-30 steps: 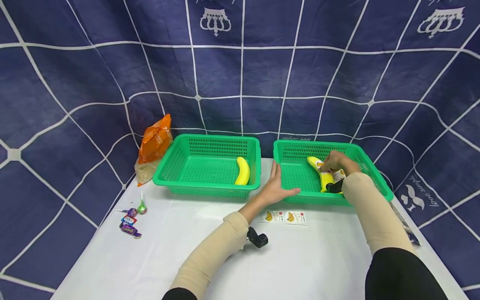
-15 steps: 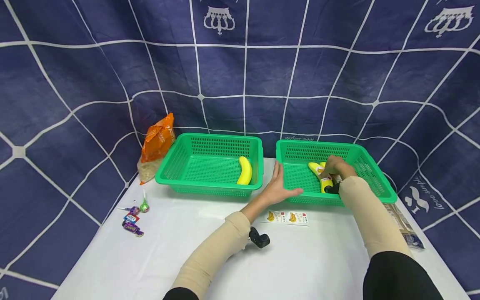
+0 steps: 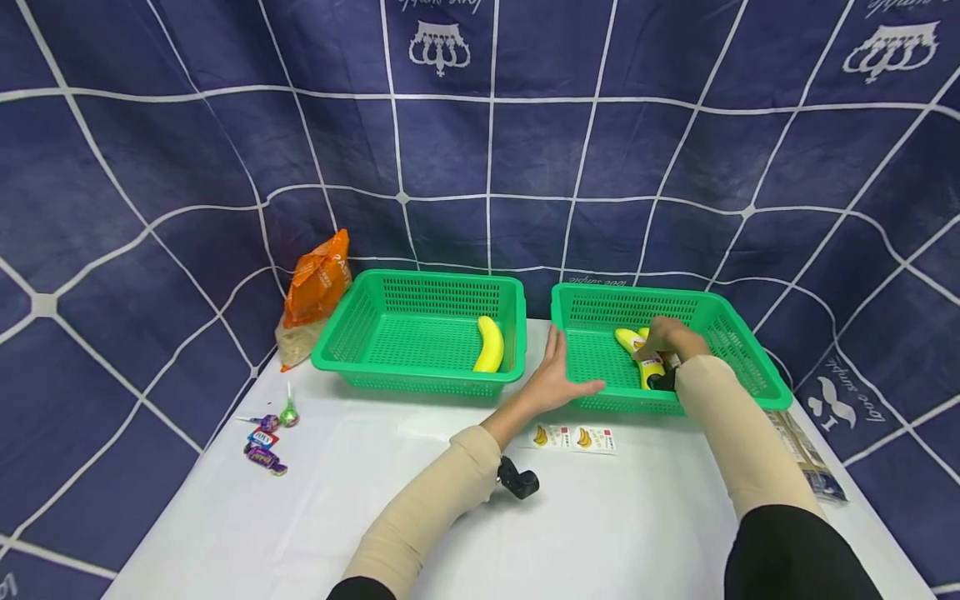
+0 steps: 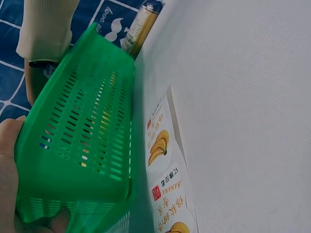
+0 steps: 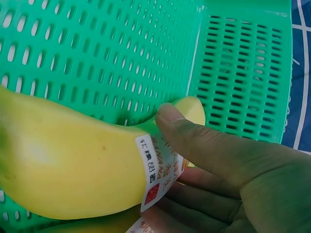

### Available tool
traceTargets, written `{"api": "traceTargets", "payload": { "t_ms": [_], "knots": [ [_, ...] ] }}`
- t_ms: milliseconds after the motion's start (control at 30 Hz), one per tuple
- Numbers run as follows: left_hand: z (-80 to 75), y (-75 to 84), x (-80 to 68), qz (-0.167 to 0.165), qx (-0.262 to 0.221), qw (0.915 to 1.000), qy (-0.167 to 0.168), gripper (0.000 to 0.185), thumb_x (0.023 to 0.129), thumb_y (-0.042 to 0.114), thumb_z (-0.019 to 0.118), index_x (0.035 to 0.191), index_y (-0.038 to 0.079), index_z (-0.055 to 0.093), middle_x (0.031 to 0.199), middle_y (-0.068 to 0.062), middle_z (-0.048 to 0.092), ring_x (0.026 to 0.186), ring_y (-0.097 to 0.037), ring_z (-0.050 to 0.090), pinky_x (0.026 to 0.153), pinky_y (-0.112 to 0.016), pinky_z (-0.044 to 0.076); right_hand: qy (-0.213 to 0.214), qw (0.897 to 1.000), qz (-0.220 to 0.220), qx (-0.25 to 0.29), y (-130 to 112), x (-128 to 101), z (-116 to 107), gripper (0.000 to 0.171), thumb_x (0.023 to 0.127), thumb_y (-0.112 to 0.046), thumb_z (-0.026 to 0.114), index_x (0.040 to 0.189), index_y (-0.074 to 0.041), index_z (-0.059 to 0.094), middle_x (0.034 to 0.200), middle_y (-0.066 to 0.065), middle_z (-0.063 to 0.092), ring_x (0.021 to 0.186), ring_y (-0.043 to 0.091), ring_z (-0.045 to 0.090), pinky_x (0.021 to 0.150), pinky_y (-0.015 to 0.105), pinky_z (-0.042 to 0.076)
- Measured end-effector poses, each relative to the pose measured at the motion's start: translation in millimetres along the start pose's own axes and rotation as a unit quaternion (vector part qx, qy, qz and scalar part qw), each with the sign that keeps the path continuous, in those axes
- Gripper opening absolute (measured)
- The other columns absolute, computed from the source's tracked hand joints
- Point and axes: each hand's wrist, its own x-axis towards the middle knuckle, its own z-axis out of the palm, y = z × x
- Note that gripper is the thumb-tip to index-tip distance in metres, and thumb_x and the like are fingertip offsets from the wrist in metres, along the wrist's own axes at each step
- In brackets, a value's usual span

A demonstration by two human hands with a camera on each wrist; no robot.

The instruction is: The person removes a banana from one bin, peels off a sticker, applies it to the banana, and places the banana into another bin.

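While the counting is easy, the holds are the fun part:
right hand [image 3: 670, 337]: grip pinches the labelled banana [image 5: 73, 165], thumb pressing the label flat, probably so it sticks.
labelled banana: lies inside the right basket [image 3: 738, 350], right of centre in the head view; a second one seems to sit just under it.
left hand [image 3: 557, 377]: fingers spread flat against the right basket's near-left corner, likely bracing it.
left basket [image 3: 352, 329]: one plain banana [image 3: 490, 344], centre of frame.
sticker strip [image 3: 574, 437]: on the worktop, just in front of the right basket, two banana labels showing.
baskets: two.
sweets [image 3: 264, 437]: small cluster, lower left.
orange bag [image 3: 318, 279]: one, left of the left basket.
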Motion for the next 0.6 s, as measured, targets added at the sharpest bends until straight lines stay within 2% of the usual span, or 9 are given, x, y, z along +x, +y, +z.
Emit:
{"api": "traceTargets", "payload": {
  "t_ms": [100, 233, 500, 600],
  "knots": [
    [-0.2, 1.0, -0.5, -0.001, -0.003, 1.0000, 0.000, 0.116, 0.082, 0.056, 0.070, 0.157, 0.013, -0.007, 0.162, 0.003, -0.025, 0.149, -0.034, 0.022, 0.114, -0.048, 0.038, -0.010, 1.000, -0.002, 0.008, 0, -1, -2, 0.039, 0.084, -0.034, 0.075, 0.094, 0.002, 0.063, 0.083, 0.011, 0.063, 0.071, 0.019, 0.061, 0.068, 0.033, 0.054],
    [0.1, 1.4, -0.9, -0.003, 0.000, 1.0000, -0.004, 0.116, 0.081, 0.057, 0.070, 0.157, 0.012, -0.006, 0.162, 0.003, -0.025, 0.149, -0.034, 0.022, 0.114, -0.048, 0.038, -0.014, 0.999, -0.008, 0.039, 1, -1, -5, 0.036, 0.083, -0.027, 0.077, 0.095, 0.004, 0.061, 0.085, 0.011, 0.063, 0.076, 0.019, 0.063, 0.072, 0.032, 0.057],
    [-2.3, 2.9, -1.0, -0.006, 0.001, 1.0000, -0.003, 0.115, 0.082, 0.057, 0.069, 0.157, 0.010, -0.004, 0.163, 0.003, -0.024, 0.148, -0.035, 0.024, 0.111, -0.048, 0.041, -0.013, 0.999, -0.019, 0.048, -1, -2, -14, 0.034, 0.083, -0.022, 0.078, 0.094, 0.006, 0.062, 0.089, 0.014, 0.065, 0.078, 0.020, 0.066, 0.074, 0.031, 0.058],
    [-1.4, 2.3, -1.2, -0.007, 0.000, 1.0000, -0.003, 0.116, 0.081, 0.057, 0.070, 0.157, 0.011, -0.005, 0.162, 0.004, -0.025, 0.148, -0.035, 0.024, 0.112, -0.048, 0.040, -0.013, 0.998, -0.020, 0.051, -1, -4, -16, 0.031, 0.082, -0.019, 0.078, 0.091, 0.005, 0.062, 0.084, 0.011, 0.065, 0.076, 0.019, 0.066, 0.073, 0.031, 0.059]
  ]
}}
